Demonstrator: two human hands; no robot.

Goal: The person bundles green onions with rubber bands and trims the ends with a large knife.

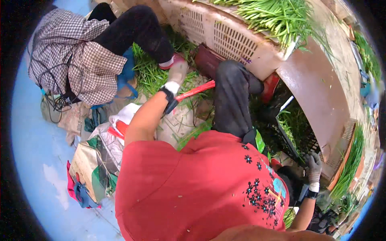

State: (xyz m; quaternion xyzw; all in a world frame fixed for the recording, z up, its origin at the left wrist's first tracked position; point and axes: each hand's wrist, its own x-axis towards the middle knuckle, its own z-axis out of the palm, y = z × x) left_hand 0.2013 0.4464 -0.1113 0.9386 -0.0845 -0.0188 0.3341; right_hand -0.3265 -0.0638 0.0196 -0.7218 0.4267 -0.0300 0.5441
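Observation:
My left hand, in a grey glove with a white cuff, reaches forward over loose green stalks, close to another person's red shoe. Its fingers are too blurred to make out. A bundle of red strips runs rightward from the black device on my left wrist; how it is held there cannot be told. Out to the right, my right hand, also gloved, is closed at the near corner of a black crate. Some long green stalks lie inside that crate.
Another person in a checked top sits at the left, legs stretched toward me. Ahead stands a pale slotted crate, a heap of green stalks above it. A brown curved board leans at the right. Sacks lie at the left.

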